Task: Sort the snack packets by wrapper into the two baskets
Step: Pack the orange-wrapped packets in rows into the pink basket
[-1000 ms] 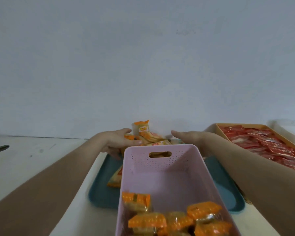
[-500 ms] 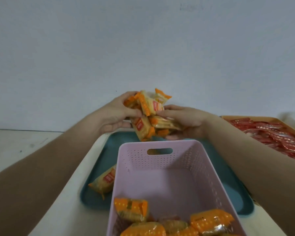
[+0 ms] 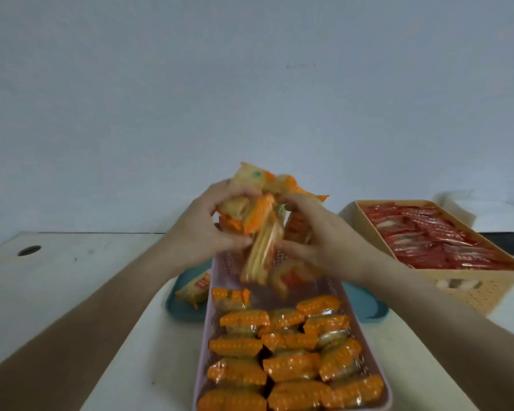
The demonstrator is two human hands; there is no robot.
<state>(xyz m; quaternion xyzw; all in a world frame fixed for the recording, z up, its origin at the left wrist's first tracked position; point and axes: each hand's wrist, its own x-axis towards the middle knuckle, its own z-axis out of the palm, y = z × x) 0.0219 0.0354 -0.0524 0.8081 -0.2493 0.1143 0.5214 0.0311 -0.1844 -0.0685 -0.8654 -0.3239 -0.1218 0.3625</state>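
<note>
A bunch of orange-and-yellow snack packets (image 3: 258, 215) is pressed between my left hand (image 3: 204, 229) and my right hand (image 3: 318, 237), above the far end of the pink basket (image 3: 207, 324). Some packets (image 3: 285, 277) blur below my hands, dropping toward the basket. Several orange packets (image 3: 279, 351) fill its near part. One orange packet (image 3: 195, 287) lies on the teal tray (image 3: 365, 307), left of the basket. The tan basket (image 3: 487, 286) at the right holds red packets (image 3: 428, 235).
The white table (image 3: 57, 286) has a round hole (image 3: 29, 250) at the far left. A pale wall stands close behind the table. White and dark objects (image 3: 487, 215) sit behind the tan basket.
Both hands gathered the orange packets off the tray, lifted them and brought them back over the pink basket. Packets now slip down from the bunch. More of the basket's filled near part shows.
</note>
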